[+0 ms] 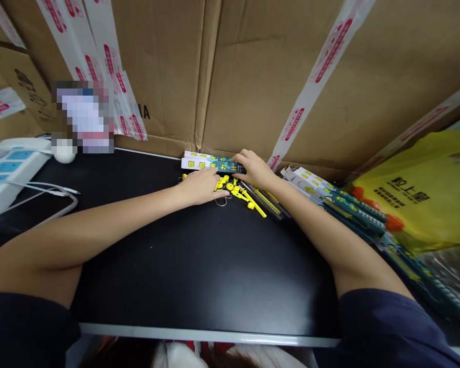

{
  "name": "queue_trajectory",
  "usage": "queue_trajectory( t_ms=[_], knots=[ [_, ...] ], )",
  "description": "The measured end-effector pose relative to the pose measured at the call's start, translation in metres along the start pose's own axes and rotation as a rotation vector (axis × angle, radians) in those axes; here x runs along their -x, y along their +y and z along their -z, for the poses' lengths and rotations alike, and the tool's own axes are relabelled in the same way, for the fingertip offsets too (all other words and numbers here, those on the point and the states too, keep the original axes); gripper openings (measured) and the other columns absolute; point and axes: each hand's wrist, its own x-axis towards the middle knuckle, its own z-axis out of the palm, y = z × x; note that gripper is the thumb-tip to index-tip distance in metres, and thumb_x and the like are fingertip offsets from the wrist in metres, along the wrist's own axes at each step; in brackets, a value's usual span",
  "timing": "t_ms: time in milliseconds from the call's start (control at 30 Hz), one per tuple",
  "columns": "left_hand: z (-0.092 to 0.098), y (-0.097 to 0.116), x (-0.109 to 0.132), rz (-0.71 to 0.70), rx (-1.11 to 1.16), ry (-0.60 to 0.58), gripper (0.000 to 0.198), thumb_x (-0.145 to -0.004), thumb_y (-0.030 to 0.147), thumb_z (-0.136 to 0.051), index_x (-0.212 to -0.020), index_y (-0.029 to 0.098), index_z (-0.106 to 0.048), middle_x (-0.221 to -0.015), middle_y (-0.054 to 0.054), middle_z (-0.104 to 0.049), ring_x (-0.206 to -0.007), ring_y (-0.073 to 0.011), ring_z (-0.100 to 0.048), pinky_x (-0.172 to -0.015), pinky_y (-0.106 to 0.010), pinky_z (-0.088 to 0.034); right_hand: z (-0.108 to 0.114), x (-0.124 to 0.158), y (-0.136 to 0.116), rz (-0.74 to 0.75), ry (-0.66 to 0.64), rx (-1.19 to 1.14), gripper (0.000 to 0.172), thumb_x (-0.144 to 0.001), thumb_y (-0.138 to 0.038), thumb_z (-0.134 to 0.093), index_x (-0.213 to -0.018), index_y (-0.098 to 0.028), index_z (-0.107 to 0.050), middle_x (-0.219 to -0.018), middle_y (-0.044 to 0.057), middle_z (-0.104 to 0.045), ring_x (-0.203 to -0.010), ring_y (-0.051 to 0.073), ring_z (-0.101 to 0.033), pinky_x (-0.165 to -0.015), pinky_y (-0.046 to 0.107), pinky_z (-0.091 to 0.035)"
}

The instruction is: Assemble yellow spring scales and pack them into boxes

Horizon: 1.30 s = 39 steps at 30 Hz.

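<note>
Two long narrow cartons (pixel 194 163) with yellow printed characters lie side by side at the back of the black table, against the cardboard. My right hand (pixel 256 168) has its fingers and thumb curved around their right end. My left hand (pixel 202 186) lies just in front of the cartons, fingers stretched and thumb apart, over small yellow plastic parts (pixel 235 190). A bent wire hook (pixel 221 202) shows beneath its thumb. Clear tubes with yellow scales (pixel 268 202) and a yellow rod (pixel 256 205) lie loose near my right wrist.
More printed cartons (pixel 329 197) are piled on the right, beside a yellow plastic bag (pixel 417 189). To the left are a white power strip (pixel 17 166), cables and a dark phone-like device (pixel 21 217). Large taped cardboard boxes (pixel 249 76) wall off the back.
</note>
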Motion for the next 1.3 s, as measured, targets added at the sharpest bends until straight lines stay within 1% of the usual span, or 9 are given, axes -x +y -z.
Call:
queue_trajectory(
  t_ms=[267,433,533,633,733,1000,1100,1167,1300],
  knots=[
    [0.0,-0.001,0.001,-0.007,-0.007,0.027,0.06,-0.092,0.059,-0.038,-0.119,0.011,-0.062,-0.116,-0.016,-0.061,-0.107,-0.0294,-0.058,-0.089,-0.038,-0.045,0.005,0.001,0.005,-0.062,-0.018,0.024,0.038,-0.08,-0.038,-0.068,-0.115,-0.024,-0.062,-0.104,0.01,-0.058,-0.099,0.031,-0.053,-0.085,0.046,-0.045],
    [0.007,-0.015,-0.005,0.0,-0.091,0.179,0.054,-0.096,0.053,-0.033,-0.111,0.012,-0.065,-0.112,-0.014,-0.063,-0.108,-0.0273,-0.058,-0.088,-0.037,-0.045,0.016,0.002,0.002,-0.079,0.005,0.028,0.031,-0.081,-0.036,-0.068,-0.109,-0.023,-0.065,-0.105,0.011,-0.059,-0.1,0.03,-0.053,-0.086,0.044,-0.044],
    [0.007,-0.024,-0.008,-0.011,-0.127,0.192,0.05,-0.097,0.05,-0.034,-0.112,0.015,-0.066,-0.114,-0.011,-0.064,-0.109,-0.0243,-0.058,-0.088,-0.034,-0.044,0.026,0.002,-0.003,-0.024,-0.09,0.008,0.016,-0.085,-0.03,-0.061,-0.094,-0.021,-0.071,-0.097,0.009,-0.062,-0.095,0.026,-0.055,-0.085,0.04,-0.043],
    [0.004,-0.031,-0.01,-0.025,-0.133,0.148,0.048,-0.098,0.047,-0.033,-0.105,0.017,-0.069,-0.113,-0.007,-0.066,-0.108,-0.0213,-0.059,-0.089,-0.031,-0.044,0.034,0.003,-0.011,0.051,-0.253,0.012,0.022,-0.085,-0.023,-0.055,-0.093,-0.02,-0.075,-0.092,0.008,-0.065,-0.092,0.024,-0.056,-0.084,0.037,-0.043],
    [0.001,-0.034,-0.011,-0.059,-0.142,0.141,0.048,-0.098,0.046,-0.034,-0.104,0.016,-0.07,-0.112,-0.007,-0.067,-0.105,-0.0215,-0.061,-0.089,-0.032,-0.045,0.037,0.003,-0.022,0.069,-0.347,0.069,0.026,-0.083,-0.02,-0.054,-0.095,-0.02,-0.077,-0.094,0.01,-0.066,-0.095,0.026,-0.056,-0.084,0.037,-0.042],
    [0.001,-0.037,-0.013,-0.067,-0.117,0.152,0.045,-0.097,0.043,-0.038,-0.102,0.014,-0.072,-0.11,-0.01,-0.069,-0.099,-0.023,-0.062,-0.086,-0.035,-0.046,0.044,0.004,-0.035,0.088,-0.363,0.025,0.024,-0.082,-0.02,-0.056,-0.094,-0.02,-0.077,-0.095,0.009,-0.068,-0.093,0.024,-0.056,-0.083,0.036,-0.042],
    [0.001,-0.037,-0.013,-0.073,-0.106,0.146,0.044,-0.097,0.043,-0.039,-0.101,0.014,-0.072,-0.108,-0.01,-0.069,-0.098,-0.0229,-0.063,-0.085,-0.035,-0.046,0.059,0.006,-0.028,0.018,-0.335,0.012,0.024,-0.082,-0.02,-0.053,-0.094,-0.018,-0.075,-0.092,0.008,-0.068,-0.087,0.02,-0.058,-0.079,0.033,-0.042],
    [0.0,-0.038,-0.013,-0.08,-0.087,0.142,0.043,-0.097,0.042,-0.04,-0.1,0.014,-0.072,-0.106,-0.01,-0.069,-0.098,-0.0227,-0.062,-0.084,-0.035,-0.047,0.073,0.01,-0.022,-0.116,-0.322,-0.002,0.022,-0.082,-0.023,-0.054,-0.091,-0.017,-0.073,-0.089,0.007,-0.068,-0.078,0.017,-0.059,-0.071,0.03,-0.043],
    [0.003,-0.038,-0.012,-0.058,-0.095,0.136,0.041,-0.096,0.042,-0.042,-0.103,0.014,-0.071,-0.111,-0.011,-0.067,-0.101,-0.0229,-0.062,-0.084,-0.034,-0.047,0.1,0.023,-0.012,-0.276,-0.422,-0.07,0.028,-0.084,-0.037,-0.056,-0.101,-0.019,-0.069,-0.084,0.005,-0.069,-0.071,0.016,-0.06,-0.063,0.028,-0.043]
  ],
)
